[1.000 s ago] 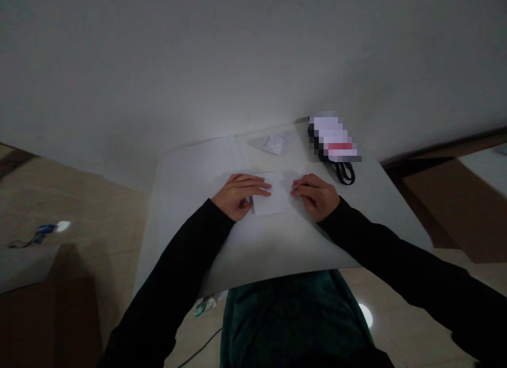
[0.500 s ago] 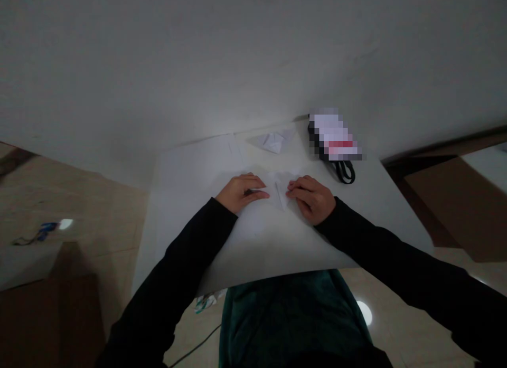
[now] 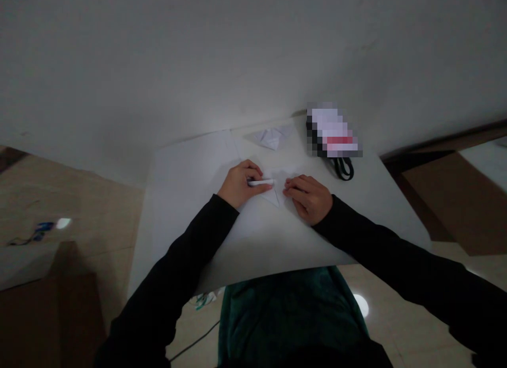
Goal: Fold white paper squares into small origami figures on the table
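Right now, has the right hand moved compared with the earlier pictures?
Yes. The right hand has shifted slightly left, toward the left hand, and sits farther from the blurred packet with black straps, which serves as the fixed reference.

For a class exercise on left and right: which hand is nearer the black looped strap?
Right. The right hand sits just short of the black looped strap; the left hand lies farther off, across the folded white paper.

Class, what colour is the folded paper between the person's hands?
White with no visible pattern; the head view shows the folded paper best.
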`<state>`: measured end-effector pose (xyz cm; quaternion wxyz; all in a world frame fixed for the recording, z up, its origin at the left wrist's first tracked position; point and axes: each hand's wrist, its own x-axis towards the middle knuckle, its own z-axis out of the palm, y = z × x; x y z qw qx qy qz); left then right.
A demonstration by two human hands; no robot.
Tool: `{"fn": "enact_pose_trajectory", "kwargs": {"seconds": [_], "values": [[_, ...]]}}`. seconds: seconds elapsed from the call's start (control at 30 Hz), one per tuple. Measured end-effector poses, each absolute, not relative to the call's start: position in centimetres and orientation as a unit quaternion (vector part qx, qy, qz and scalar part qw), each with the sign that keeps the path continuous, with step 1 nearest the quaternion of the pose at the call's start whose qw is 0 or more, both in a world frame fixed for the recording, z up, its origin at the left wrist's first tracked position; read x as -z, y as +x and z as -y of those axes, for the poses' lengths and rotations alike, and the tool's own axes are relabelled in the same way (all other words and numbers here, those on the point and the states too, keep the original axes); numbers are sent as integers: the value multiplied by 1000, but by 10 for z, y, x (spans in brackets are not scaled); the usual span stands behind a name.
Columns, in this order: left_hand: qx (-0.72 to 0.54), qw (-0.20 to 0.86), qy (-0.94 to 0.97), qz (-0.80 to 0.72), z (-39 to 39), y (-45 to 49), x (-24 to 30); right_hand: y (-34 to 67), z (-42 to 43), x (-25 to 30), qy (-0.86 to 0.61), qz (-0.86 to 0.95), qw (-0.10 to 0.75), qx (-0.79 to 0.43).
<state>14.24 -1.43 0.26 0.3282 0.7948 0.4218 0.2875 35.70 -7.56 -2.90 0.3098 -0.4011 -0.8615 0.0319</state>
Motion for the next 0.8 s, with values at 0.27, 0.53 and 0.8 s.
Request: {"fn": "enact_pose_trajectory", "kwargs": {"seconds": [0.27, 0.53, 0.8], "values": [[-290, 302, 801, -429, 13, 143, -1, 354, 77, 24, -350, 876, 332, 9], [-282, 288, 805, -434, 11, 144, -1, 354, 79, 24, -348, 881, 320, -7], [-273, 280, 809, -439, 11, 144, -1, 353, 81, 20, -330, 894, 303, 21]]}}
